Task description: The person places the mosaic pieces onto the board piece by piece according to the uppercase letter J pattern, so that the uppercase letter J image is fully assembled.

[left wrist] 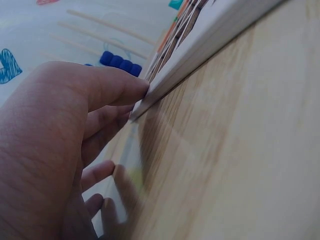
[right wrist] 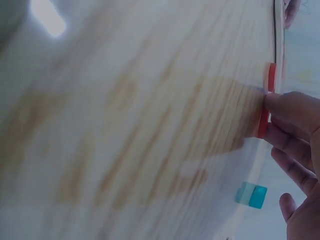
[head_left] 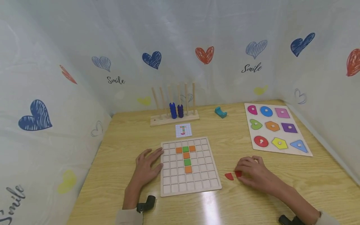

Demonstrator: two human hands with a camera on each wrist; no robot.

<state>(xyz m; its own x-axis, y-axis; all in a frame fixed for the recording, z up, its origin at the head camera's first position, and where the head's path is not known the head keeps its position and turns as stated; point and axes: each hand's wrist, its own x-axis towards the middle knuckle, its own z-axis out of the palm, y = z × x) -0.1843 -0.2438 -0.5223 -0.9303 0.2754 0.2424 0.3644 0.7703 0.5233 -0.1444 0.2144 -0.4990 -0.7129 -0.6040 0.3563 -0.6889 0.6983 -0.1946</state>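
Note:
A wooden grid board [head_left: 174, 187] lies in the middle of the table, with orange and green square tiles [head_left: 187, 162] set in a T shape. My left hand [head_left: 147, 167] rests beside it, thumb and fingertips touching its left edge; in the left wrist view the thumb meets the board's side [left wrist: 185, 65]. To the right of the board, my right hand [head_left: 254, 175] pinches a red piece [right wrist: 263, 122] at the tabletop between thumb and fingers, partly hidden by them. A red quarter-circle piece [head_left: 229, 176] lies just left of that hand.
Behind the board lies a pattern card [head_left: 183, 130] showing a hooked shape. A peg stand [head_left: 157, 121] with blue and purple beads stands farther back, with a teal block [head_left: 220, 112] to its right. A knobbed shape puzzle [head_left: 264, 120] lies at the right.

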